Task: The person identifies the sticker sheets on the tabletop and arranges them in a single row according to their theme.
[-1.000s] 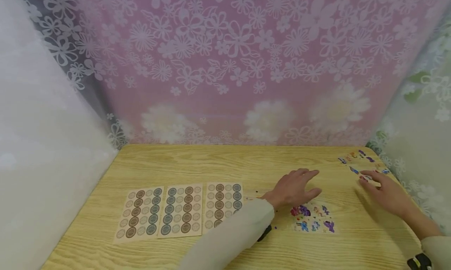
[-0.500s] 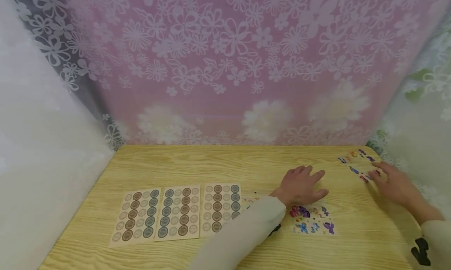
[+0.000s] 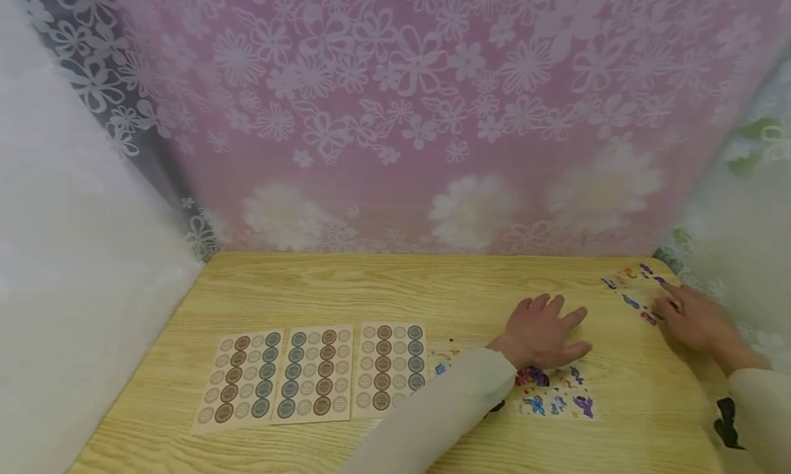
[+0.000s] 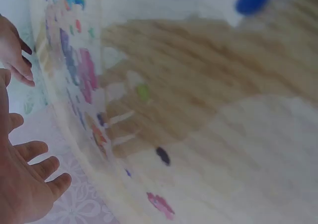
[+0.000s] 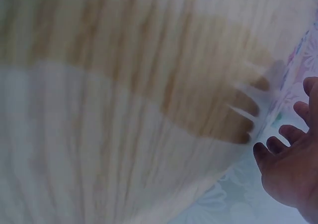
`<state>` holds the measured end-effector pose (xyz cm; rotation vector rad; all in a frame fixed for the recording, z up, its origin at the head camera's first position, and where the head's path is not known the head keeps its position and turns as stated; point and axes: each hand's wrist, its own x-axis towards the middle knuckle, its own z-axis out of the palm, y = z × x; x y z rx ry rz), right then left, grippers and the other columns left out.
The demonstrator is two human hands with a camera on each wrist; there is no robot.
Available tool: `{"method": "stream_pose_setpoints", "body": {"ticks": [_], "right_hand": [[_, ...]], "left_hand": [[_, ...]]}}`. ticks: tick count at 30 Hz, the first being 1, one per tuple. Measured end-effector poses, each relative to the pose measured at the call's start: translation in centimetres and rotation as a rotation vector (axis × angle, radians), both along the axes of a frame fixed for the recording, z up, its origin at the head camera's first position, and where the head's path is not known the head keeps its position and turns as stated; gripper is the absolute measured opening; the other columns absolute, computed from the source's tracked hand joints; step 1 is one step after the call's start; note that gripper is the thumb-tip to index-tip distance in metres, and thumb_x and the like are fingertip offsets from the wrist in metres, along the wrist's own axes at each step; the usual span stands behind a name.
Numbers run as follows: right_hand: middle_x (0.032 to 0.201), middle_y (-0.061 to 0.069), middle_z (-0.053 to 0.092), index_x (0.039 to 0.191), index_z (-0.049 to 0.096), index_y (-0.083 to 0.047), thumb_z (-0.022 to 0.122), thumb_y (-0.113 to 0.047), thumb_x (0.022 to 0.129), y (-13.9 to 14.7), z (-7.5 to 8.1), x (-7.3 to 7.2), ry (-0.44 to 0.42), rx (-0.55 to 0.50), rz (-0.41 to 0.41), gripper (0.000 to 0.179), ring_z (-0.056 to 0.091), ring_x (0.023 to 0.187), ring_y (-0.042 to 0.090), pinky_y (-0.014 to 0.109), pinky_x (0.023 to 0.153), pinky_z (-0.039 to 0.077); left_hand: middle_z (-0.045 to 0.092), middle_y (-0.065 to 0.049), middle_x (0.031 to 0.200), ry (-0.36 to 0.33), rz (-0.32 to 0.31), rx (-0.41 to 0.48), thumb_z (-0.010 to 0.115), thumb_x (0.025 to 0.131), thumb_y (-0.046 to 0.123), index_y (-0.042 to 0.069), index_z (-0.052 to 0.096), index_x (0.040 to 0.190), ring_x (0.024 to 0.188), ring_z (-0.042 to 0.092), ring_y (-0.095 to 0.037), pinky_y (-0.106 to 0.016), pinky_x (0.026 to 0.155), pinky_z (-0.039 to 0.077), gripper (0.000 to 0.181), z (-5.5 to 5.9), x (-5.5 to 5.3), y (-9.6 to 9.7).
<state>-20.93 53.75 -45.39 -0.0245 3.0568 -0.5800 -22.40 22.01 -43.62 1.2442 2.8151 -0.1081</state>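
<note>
In the head view a clear sheet of colourful pony stickers (image 3: 630, 301) lies at the table's far right corner. My right hand (image 3: 698, 323) is over its right side, index finger pointing out with the tip right at a purple figure. The hand covers part of that sheet. Fingers spread, my left hand (image 3: 544, 333) sits just behind a second pony sticker sheet (image 3: 558, 405) and overlaps its back edge. The left wrist view has the spread left hand (image 4: 35, 174) with nothing in it, beside stickers. Loosely bent fingers of the right hand (image 5: 293, 154) appear in the right wrist view.
Three beige sheets of round brown and blue stickers, the left one (image 3: 237, 378), the middle one (image 3: 316, 374) and the right one (image 3: 391, 364), lie in a row. Another clear sticker sheet (image 3: 441, 368) is partly behind the left sleeve. Flowered curtains (image 3: 371, 117) surround the wooden table (image 3: 402, 288).
My right hand has moved right and back along the far sheet; its thumb and finger were at the near corner earlier. The left hand has shifted slightly right, fingers still spread.
</note>
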Motion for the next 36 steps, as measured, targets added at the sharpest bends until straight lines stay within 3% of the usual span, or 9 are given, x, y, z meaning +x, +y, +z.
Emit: {"method": "stream_pose_setpoints", "body": {"ticks": [4,11,16,27,36], "right_hand": [[0.133,0.047,0.023,0.143,0.018,0.016,0.029,-0.035,0.105,0.5,-0.5,0.1,0.001,0.049,-0.007,0.065,0.026,0.112,0.067,0.072,0.086,0.025],[0.134,0.049,0.019,0.143,0.017,0.015,0.026,-0.042,0.104,0.9,-0.5,0.2,-0.046,0.099,-0.023,0.07,0.02,0.115,0.068,0.073,0.09,0.02],[0.132,0.049,0.021,0.141,0.019,0.018,0.026,-0.043,0.104,0.6,-0.4,0.3,-0.064,0.129,-0.005,0.072,0.021,0.115,0.067,0.073,0.091,0.021],[0.129,0.05,0.025,0.136,0.027,0.022,0.027,-0.042,0.105,-0.6,-0.1,1.0,-0.124,0.175,0.053,0.072,0.026,0.114,0.066,0.072,0.09,0.025],[0.123,0.05,0.033,0.13,0.035,0.024,0.032,-0.039,0.105,-3.1,-0.2,3.5,-0.121,0.227,0.085,0.068,0.038,0.106,0.065,0.068,0.084,0.036]], "left_hand": [[0.016,0.015,0.154,0.015,0.012,-0.042,0.017,0.091,0.072,0.052,0.008,0.148,0.141,0.014,-0.01,-0.032,0.11,0.021,0.061,-0.2,0.2,0.3],[0.015,0.014,0.154,0.059,0.025,-0.119,0.011,0.089,0.075,0.054,0.004,0.147,0.142,0.009,-0.013,-0.039,0.112,0.015,0.062,0.1,0.7,0.4],[0.017,0.014,0.154,0.055,0.034,-0.137,0.01,0.088,0.076,0.056,0.006,0.146,0.142,0.009,-0.013,-0.039,0.112,0.013,0.062,0.5,1.1,0.3],[0.021,0.014,0.152,0.044,0.041,-0.101,0.013,0.088,0.076,0.054,0.012,0.147,0.141,0.014,-0.013,-0.039,0.111,0.018,0.063,-0.1,1.0,-0.6],[0.022,0.012,0.152,0.026,0.034,-0.073,0.016,0.09,0.074,0.051,0.014,0.148,0.141,0.016,-0.013,-0.038,0.11,0.02,0.062,-0.3,1.2,-1.3]]}}
